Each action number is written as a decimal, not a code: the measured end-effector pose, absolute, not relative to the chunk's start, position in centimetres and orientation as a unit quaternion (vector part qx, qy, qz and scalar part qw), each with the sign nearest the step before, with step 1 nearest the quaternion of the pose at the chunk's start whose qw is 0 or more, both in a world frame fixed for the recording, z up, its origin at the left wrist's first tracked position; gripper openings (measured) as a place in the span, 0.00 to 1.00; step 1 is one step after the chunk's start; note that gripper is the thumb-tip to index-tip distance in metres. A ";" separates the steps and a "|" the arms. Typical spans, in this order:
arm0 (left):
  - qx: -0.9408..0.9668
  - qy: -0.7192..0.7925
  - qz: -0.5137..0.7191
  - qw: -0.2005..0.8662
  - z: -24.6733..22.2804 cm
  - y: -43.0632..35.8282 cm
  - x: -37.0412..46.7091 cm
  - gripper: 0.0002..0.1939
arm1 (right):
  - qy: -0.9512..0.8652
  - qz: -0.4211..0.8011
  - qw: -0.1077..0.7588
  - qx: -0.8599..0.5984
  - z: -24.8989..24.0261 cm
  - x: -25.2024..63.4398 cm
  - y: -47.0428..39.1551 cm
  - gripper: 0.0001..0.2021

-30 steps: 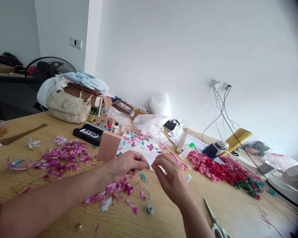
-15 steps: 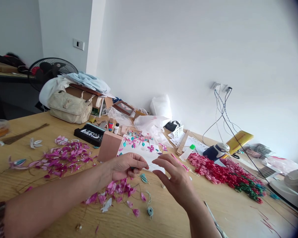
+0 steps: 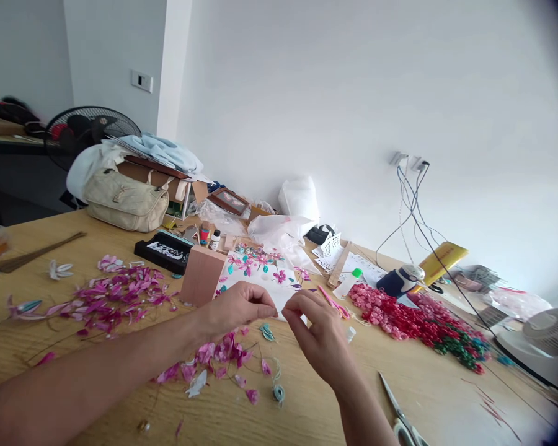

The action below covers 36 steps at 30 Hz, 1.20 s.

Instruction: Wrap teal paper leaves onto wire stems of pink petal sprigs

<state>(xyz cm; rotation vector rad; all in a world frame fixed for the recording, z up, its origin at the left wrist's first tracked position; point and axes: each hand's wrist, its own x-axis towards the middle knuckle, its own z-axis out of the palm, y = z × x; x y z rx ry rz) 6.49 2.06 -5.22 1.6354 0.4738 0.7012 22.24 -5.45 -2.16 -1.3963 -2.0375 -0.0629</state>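
Note:
My left hand (image 3: pixel 246 305) reaches in over the table, thumb and fingertips pinched together; whatever they hold is too fine to make out. Close beside it, my right hand (image 3: pixel 315 325) has its thumb and forefinger drawn into a pinch too, also on something I cannot make out. Behind both hands stands a white sheet with pink and teal flowers (image 3: pixel 279 277). Pink fabric petals (image 3: pixel 227 350) lie below my left hand, near a white leaf-shaped piece (image 3: pixel 196 384). A small teal thread bundle (image 3: pixel 266 332) and a teal coil (image 3: pixel 278 393) rest beneath the gap between my hands.
A heap of pink petals (image 3: pixel 116 297) spreads at left, before a black tray (image 3: pixel 163 253) and a wooden block (image 3: pixel 203 275). Scissors (image 3: pixel 400 412) lie right of my right forearm. Red and green thread bundles (image 3: pixel 413 325), a green-capped bottle (image 3: pixel 348 284) and a small fan (image 3: pixel 544 344) are farther right.
My right hand has moved slightly left and its spread fingers have closed into a pinch beside my left fingertips. The view has shifted a little, showing more of the scissors.

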 end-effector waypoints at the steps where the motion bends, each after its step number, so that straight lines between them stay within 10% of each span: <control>1: 0.760 0.199 0.345 0.514 -5.2 1.9 6.6 0.07 | -0.753 -0.001 0.340 -0.563 -2.3 22.1 -5.3 0.08; 5: 0.840 0.184 0.403 0.313 -5.4 1.6 6.9 0.11 | -0.680 0.112 0.340 -0.640 -2.9 22.3 -4.7 0.10; 13: 0.539 0.213 0.197 0.791 -5.5 2.9 6.3 0.10 | -0.812 -0.035 0.306 -0.495 -1.7 23.7 -5.8 0.10; 25: 0.505 0.183 0.167 0.827 -5.8 2.8 6.4 0.09 | -0.841 -0.064 0.274 -0.463 -1.6 23.4 -5.7 0.08; 29: 0.616 0.208 0.229 0.725 -5.4 2.3 6.5 0.07 | -0.819 -0.039 0.294 -0.491 -1.9 22.9 -5.7 0.08; 36: 0.855 0.173 0.431 0.233 -6.4 1.6 7.1 0.13 | -0.714 0.069 0.334 -0.612 -2.7 22.6 -4.8 0.08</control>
